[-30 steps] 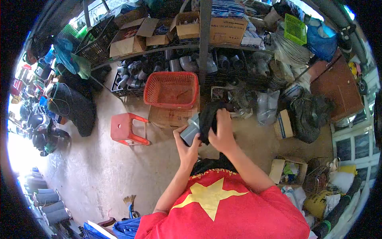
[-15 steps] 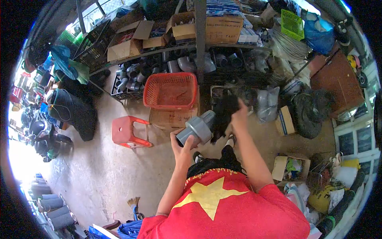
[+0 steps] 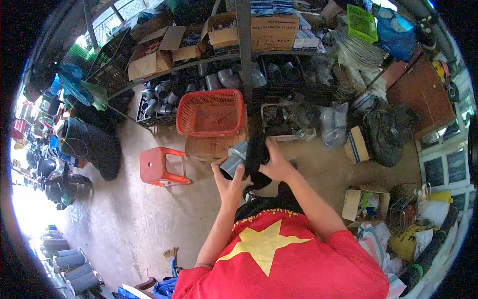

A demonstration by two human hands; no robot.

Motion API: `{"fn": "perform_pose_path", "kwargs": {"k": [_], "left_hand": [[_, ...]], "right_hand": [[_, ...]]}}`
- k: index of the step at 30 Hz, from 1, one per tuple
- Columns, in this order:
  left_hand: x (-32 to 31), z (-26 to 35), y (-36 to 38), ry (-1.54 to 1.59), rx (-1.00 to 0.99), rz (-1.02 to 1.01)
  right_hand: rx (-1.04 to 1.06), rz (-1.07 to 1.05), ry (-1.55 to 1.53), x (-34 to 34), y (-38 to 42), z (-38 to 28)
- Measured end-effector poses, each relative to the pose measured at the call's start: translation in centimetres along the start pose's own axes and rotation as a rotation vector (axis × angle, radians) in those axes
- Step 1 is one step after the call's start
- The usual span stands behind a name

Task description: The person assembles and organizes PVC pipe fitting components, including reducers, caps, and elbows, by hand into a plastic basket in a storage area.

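In the head view, a grey plastic pipe fitting (image 3: 234, 161) is tilted in front of my body, its wide open end toward me. My left hand (image 3: 230, 183) grips its lower end, thumb on the near side. A black cloth (image 3: 255, 155) hangs from my right hand (image 3: 277, 163), whose fingers are closed on it. The cloth lies against the fitting's right side and covers part of it.
A red plastic basket (image 3: 181, 117) rests on a cardboard box (image 3: 214, 148) ahead. Left of it stands a red stool (image 3: 152, 165). Crates of grey fittings (image 3: 162, 94) sit under a shelf of open cartons (image 3: 149, 65). A small carton (image 3: 357, 144) is at right.
My right hand has brought the cloth left and down onto the fitting, covering more of it. The fitting has shifted slightly left. My left hand keeps its grip.
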State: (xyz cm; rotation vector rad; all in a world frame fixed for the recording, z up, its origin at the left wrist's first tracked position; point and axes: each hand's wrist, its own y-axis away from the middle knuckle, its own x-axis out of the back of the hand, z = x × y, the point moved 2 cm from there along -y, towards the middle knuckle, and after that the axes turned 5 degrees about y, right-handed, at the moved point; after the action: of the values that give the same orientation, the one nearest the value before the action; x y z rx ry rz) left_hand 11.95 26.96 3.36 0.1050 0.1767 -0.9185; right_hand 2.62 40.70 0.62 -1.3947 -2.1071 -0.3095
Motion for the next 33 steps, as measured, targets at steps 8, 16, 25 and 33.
{"fn": "perform_pose_path", "kwargs": {"k": [8,16,25,33], "left_hand": [[0.2,1.0,-0.3,-0.019,-0.017,-0.01],[0.9,0.4,-0.7,0.013,0.02,-0.022],[-0.8,0.3,-2.5,-0.058,-0.084,-0.059],[-5.1,0.8,-4.1,0.061,0.038,0.007]], "right_hand": [[-0.107,0.111,-0.318,-0.9,-1.8,-1.2],[-0.055,0.021,-0.218,-0.2,-2.5,0.5],[-0.006,0.142,-0.113,0.6,-3.1,0.2],[-0.193,-0.05,-0.391,3.8,-7.2,1.9]]}}
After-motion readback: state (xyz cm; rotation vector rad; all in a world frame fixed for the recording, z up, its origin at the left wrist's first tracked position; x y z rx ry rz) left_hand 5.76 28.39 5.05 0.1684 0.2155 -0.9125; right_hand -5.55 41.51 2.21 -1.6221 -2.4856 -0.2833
